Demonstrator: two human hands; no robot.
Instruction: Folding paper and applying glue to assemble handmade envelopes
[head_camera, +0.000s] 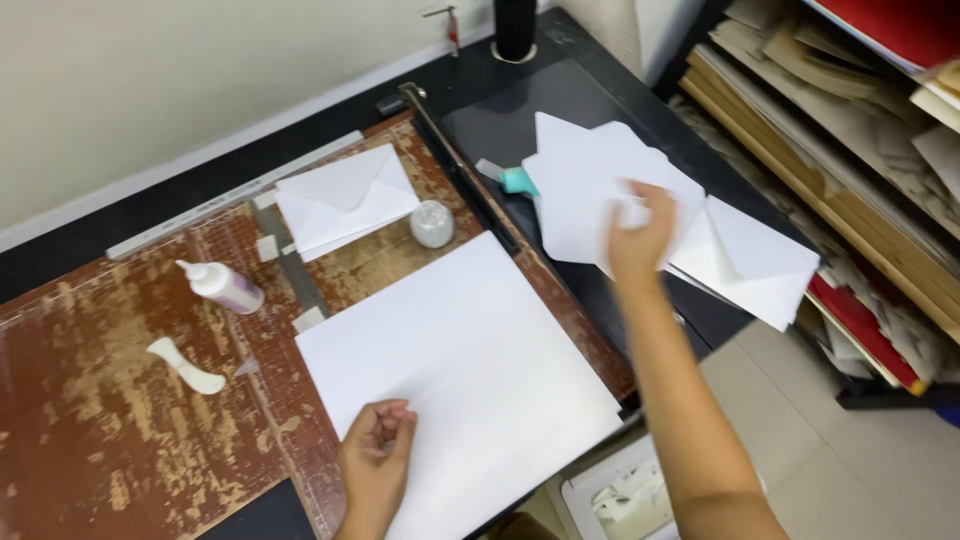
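My right hand (640, 232) reaches out over a pile of white unfolded envelope blanks (590, 180) on the black table and pinches the top one. More blanks (760, 262) fan out to its right. My left hand (378, 450) rests half-curled on the near left corner of a large white sheet (470, 370) lying on the worn brown board (110, 400); nothing is in its fingers. A teal-handled tool (516, 181) lies just left of the pile.
Finished white envelopes (345, 200) are stacked at the back of the board. A glue bottle (222, 286), a white folding tool (186, 365) and a small round jar (432, 223) lie nearby. Shelves of paper stock (860, 150) stand at the right.
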